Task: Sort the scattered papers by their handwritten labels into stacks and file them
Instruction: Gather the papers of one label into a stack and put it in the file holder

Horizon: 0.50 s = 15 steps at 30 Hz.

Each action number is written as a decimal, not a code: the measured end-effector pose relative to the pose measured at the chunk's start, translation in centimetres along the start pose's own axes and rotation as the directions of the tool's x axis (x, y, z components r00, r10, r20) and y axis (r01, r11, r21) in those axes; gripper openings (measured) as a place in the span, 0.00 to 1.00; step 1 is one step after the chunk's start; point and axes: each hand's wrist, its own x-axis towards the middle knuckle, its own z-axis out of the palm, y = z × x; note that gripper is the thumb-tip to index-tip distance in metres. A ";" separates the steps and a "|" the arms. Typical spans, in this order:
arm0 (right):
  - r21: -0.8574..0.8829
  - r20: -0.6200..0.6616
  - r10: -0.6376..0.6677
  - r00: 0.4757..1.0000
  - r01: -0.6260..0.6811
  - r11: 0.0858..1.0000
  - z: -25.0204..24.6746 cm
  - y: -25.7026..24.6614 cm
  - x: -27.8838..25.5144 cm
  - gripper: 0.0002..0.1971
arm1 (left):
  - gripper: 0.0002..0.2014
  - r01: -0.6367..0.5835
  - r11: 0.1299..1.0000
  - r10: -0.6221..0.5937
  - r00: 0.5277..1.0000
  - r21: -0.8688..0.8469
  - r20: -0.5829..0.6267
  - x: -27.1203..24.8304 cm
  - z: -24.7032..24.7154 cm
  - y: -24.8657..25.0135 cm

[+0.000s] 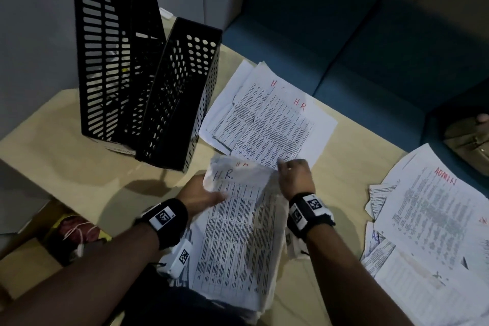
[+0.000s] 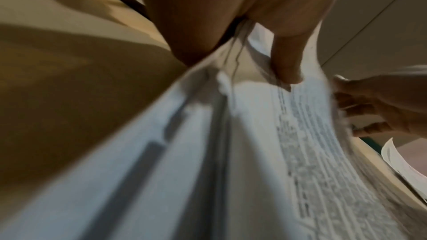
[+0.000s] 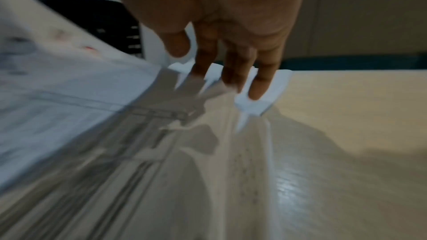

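I hold a crumpled stack of printed papers (image 1: 243,222) labelled "H.R." upright-tilted over the near table edge. My left hand (image 1: 202,194) grips its left edge, thumb (image 2: 289,68) pressed on the top sheet (image 2: 307,134). At the stack's upper right corner my right hand (image 1: 293,176) pinches the edge, its fingers (image 3: 238,72) curled along the sheets (image 3: 69,98). A second pile marked "H.R" in red (image 1: 270,119) lies on the table just beyond. An "ADMIN" pile (image 1: 434,214) lies at the right. Two black perforated file holders (image 1: 119,61) (image 1: 180,92) stand at the back left.
The light wooden table (image 1: 79,164) carries everything. A blue sofa (image 1: 370,47) runs behind it, with a tan bag (image 1: 471,145) on it at the far right. Below the table's left edge sits a cardboard box (image 1: 74,230) with coloured contents.
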 end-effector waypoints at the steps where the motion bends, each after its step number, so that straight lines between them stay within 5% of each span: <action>1: 0.069 -0.069 0.126 0.990 -0.121 0.990 -0.8 0.5 0.8 0.21 | 0.34 0.035 0.999 -0.035 0.999 -0.027 -0.022 0.1 -0.1 -0.3; 4: 0.146 -0.102 0.409 0.907 -0.393 0.908 -2.3 1.7 2.9 0.32 | 0.20 0.063 0.996 -0.071 0.991 -0.068 -0.116 0.1 -0.3 -0.7; 10: 0.130 0.066 0.435 0.898 -0.441 0.888 -2.0 0.1 5.9 0.47 | 0.14 0.094 0.993 -0.106 0.972 -0.069 -0.209 0.1 -1.9 -2.2; 15: -0.051 0.104 0.365 0.925 -0.362 0.931 -2.6 0.0 6.2 0.23 | 0.15 0.097 0.995 -0.098 0.975 -0.017 -0.198 0.0 -2.4 -2.3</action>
